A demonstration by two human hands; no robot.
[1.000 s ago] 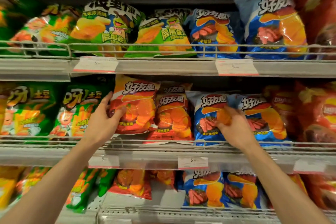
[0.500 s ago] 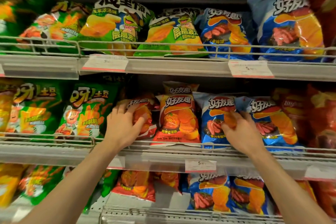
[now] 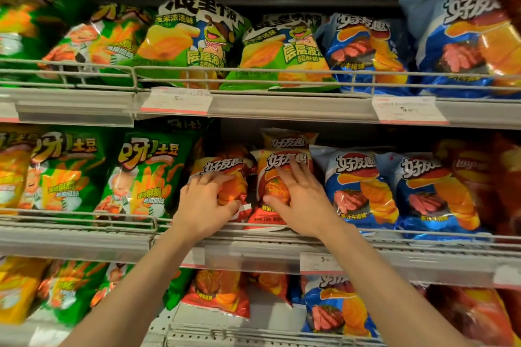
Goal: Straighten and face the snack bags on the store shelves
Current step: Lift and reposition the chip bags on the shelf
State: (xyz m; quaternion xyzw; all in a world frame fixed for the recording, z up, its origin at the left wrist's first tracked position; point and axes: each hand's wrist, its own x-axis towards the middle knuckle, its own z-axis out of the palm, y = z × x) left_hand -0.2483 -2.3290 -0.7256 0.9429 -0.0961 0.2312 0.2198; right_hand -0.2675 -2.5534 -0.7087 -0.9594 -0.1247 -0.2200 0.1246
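On the middle shelf (image 3: 394, 256) two orange-red chip bags stand side by side behind the wire rail. My left hand (image 3: 204, 205) grips the left orange bag (image 3: 225, 162), fingers across its front and thumb under the bulge. This bag leans and sits lower than its neighbour. My right hand (image 3: 300, 201) presses flat with spread fingers on the front of the right orange bag (image 3: 284, 159). A third orange bag (image 3: 287, 139) pokes up behind it. Two blue chip bags (image 3: 358, 186) stand upright to the right, facing forward.
Green fry bags (image 3: 146, 175) fill the middle shelf to the left, and dark red bags (image 3: 479, 177) the far right. The top shelf holds green and blue bags (image 3: 363, 51) behind a wire rail (image 3: 253, 72). Price tags (image 3: 408, 110) hang on the shelf edges. More bags lie on the lower shelf.
My right hand left the blue bag and moved left onto the right orange bag. My left hand stayed on the left orange bag, which now sits lower and further back.
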